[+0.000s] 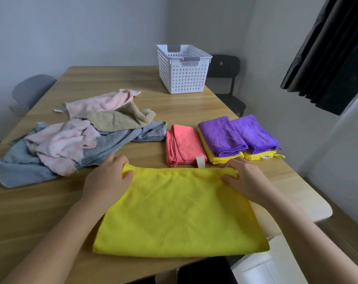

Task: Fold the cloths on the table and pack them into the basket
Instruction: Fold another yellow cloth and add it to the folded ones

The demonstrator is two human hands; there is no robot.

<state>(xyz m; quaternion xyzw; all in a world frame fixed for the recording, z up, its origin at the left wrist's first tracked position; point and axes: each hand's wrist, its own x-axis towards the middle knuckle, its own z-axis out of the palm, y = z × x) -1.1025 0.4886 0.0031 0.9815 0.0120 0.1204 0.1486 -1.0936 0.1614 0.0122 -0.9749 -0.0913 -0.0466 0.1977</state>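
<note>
Yellow cloth (180, 212) lies spread flat on the wooden table (112, 78), near edge at the table's front. Left hand (110, 177) pinches its far left corner, thumb on top and fingers curled round the edge. Right hand (243, 177) pinches the far right corner the same way, with the fabric bunched a little under the thumb. Just beyond the yellow cloth's far edge, right of centre, lies a folded coral cloth (184, 146), its white tag almost touching that edge. Right of the coral cloth are two folded purple cloths (221, 134) (254, 134), each on a folded yellow piece (225, 158). Beyond the yellow cloth's left corner, close by the left hand, is an unfolded heap (71, 144) of pink, beige and blue cloths. Well beyond the yellow cloth, past the folded row, stands the white perforated basket (184, 78); nothing shows above its rim. A black chair (227, 78) is behind the basket, a grey chair (32, 91) far left, and a dark curtain (333, 48) far right.
</note>
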